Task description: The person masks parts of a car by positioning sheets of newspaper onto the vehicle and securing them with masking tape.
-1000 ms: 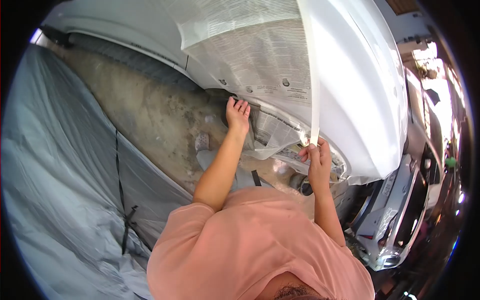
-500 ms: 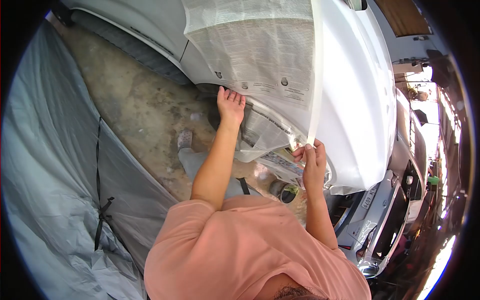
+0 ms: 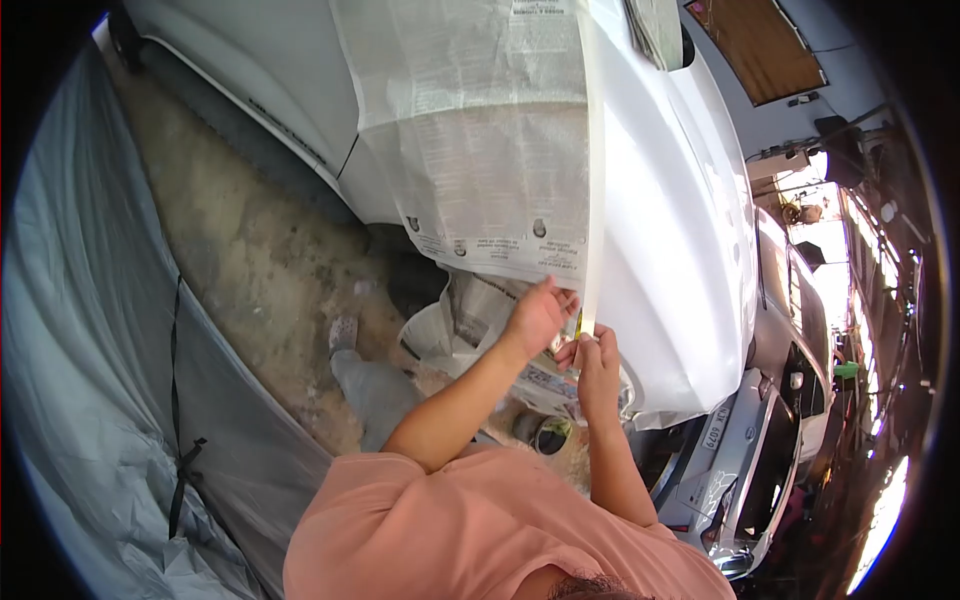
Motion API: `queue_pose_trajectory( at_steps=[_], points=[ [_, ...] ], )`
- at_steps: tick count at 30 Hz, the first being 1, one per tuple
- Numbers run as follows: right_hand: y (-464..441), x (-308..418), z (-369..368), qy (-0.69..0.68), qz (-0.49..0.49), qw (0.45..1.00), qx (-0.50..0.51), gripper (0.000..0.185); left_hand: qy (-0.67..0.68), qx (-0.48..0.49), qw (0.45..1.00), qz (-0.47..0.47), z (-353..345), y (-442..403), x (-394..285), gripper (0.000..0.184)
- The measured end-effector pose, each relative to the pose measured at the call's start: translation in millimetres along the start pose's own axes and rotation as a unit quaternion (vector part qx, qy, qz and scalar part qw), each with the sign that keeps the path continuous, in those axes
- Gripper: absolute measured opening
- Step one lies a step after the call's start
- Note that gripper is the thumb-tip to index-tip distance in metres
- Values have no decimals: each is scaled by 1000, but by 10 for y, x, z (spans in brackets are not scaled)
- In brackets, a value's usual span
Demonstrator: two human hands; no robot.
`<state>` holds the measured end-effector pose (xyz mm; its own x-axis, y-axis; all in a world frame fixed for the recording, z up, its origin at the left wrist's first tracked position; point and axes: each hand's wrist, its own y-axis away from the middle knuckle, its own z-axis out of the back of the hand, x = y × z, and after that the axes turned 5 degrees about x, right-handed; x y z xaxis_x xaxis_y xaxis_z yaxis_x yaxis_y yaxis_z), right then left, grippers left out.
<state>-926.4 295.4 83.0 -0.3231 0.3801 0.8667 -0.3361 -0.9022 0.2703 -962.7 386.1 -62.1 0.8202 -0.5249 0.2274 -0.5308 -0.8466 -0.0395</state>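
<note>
A newspaper sheet [image 3: 480, 170] lies over the side of the white car [image 3: 670, 230], with a pale strip of masking tape [image 3: 596, 150] running down its right edge. My right hand [image 3: 598, 370] is closed in a pinch on the lower end of that tape. Close beside it, my left hand [image 3: 540, 318] is open, palm up and fingers a little curled, at the sheet's bottom right corner. Beneath both hands hangs more crumpled newspaper [image 3: 480, 305]. A small yellow bit shows between the hands; I cannot make out what it is.
A grey car cover [image 3: 100, 330] with a black strap [image 3: 183, 470] drapes along the left. Stained concrete floor [image 3: 240, 230] runs between. A dark pot [image 3: 550, 435] stands by my legs. Another car [image 3: 720, 450] is parked at the right. Folded newspaper [image 3: 655, 30] sits at the top.
My left hand has moved right along the sheet's lower edge to beside my right hand. My right hand still pinches the tape. The whole view has shifted slightly.
</note>
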Motion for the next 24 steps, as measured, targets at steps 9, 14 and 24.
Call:
queue_pose_trajectory(
  at_steps=[9,14,24],
  points=[
    [-57,-87,57,27,23,999,-11,23,-143,-48,988,16,-108,-107,119,42],
    [-202,-148,53,47,8,999,-22,38,-211,-51,976,-9,-27,-10,188,46],
    [-176,-101,81,37,-16,999,-5,37,-70,-98,993,-18,-250,37,-130,50]
  ],
)
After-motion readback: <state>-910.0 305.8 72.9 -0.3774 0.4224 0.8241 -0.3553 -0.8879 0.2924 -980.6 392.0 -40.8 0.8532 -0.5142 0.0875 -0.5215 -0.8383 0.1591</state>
